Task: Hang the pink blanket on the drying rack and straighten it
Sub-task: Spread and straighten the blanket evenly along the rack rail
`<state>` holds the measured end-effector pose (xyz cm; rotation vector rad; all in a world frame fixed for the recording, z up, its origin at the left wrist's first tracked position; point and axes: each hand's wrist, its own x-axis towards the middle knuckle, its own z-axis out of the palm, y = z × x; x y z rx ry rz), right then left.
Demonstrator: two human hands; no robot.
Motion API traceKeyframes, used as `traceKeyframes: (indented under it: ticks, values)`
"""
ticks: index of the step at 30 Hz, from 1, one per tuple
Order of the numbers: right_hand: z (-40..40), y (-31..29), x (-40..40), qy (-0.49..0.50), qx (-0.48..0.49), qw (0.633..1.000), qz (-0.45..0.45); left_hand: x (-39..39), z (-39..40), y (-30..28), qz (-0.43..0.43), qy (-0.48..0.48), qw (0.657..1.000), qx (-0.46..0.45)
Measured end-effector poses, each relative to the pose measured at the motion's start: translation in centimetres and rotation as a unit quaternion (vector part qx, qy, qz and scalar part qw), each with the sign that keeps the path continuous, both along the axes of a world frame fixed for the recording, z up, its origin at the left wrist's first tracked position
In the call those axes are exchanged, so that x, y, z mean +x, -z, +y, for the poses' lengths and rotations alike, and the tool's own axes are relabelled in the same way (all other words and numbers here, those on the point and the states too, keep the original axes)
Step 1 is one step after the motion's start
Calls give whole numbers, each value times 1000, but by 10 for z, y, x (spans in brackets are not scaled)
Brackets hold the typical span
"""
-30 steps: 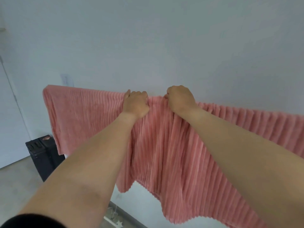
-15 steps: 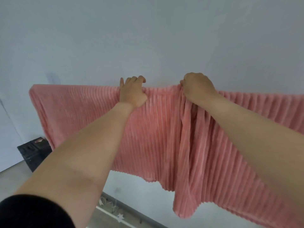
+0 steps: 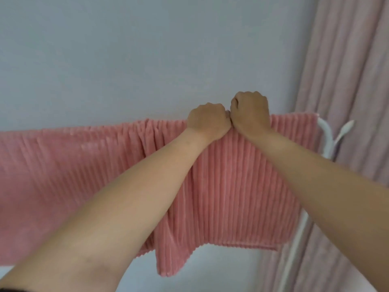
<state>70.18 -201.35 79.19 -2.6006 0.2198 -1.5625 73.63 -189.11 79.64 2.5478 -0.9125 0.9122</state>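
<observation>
Fists, left hand (image 3: 207, 121) and right hand (image 3: 250, 111), clench ribbed pink fleece blanket (image 3: 231, 186) atop white metal drying rack (image 3: 325, 135), apparently to spread bunching.

The blanket (image 3: 231, 186) hangs over the rack (image 3: 325, 133), before the wall (image 3: 147, 60). Left hand (image 3: 208, 121) and right hand (image 3: 250, 110) touch atop its upper edge; a curtain (image 3: 347, 81) hangs right.

Soft even daylight, slight overall blur
</observation>
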Motion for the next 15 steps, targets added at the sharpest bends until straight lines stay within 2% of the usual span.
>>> traceKeyframes:
  ticks: [5, 8, 11, 15]
  values:
    - [-71, 28, -50, 105, -25, 993, -54, -28, -55, 19, -125, 54, 990, 29]
    - [-104, 32, -71, 152, 3, 986, -63, -37, -76, 23, -145, 53, 987, 51]
    - [-136, 27, -87, 185, 104, 972, -97, -43, -91, 26, -181, 44, 982, 20]
    - [-165, 40, -94, 179, 248, 951, -53, -57, -120, 43, -268, 101, 954, -85]
